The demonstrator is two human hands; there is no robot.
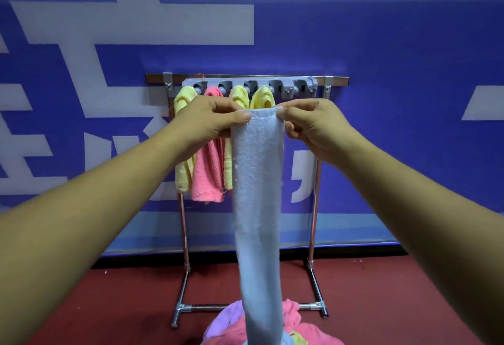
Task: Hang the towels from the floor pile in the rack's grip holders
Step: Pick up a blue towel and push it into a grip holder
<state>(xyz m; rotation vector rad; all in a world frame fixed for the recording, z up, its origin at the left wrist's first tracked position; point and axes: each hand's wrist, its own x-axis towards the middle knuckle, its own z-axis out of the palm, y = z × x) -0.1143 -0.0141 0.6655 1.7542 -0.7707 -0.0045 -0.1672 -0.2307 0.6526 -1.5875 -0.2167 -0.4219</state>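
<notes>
A long light-blue towel (257, 194) hangs straight down in front of me, its top edge stretched between both hands. My left hand (210, 119) pinches the top left corner and my right hand (313, 124) pinches the top right corner. Behind it a grey strip of grip holders (286, 87) sits on a metal rack (315, 208). Four towels hang from the left holders: yellow (181, 170), pink (207, 175), and two more yellow ones (240, 96), (263, 99). The rightmost holders hold nothing. A floor pile (300, 328) of pink and lilac towels lies below the blue towel's lower end.
A blue wall banner with large white shapes (409, 44) stands right behind the rack. The floor (381, 303) is dark red. The rack's chrome feet (178, 314) reach toward me on both sides of the pile.
</notes>
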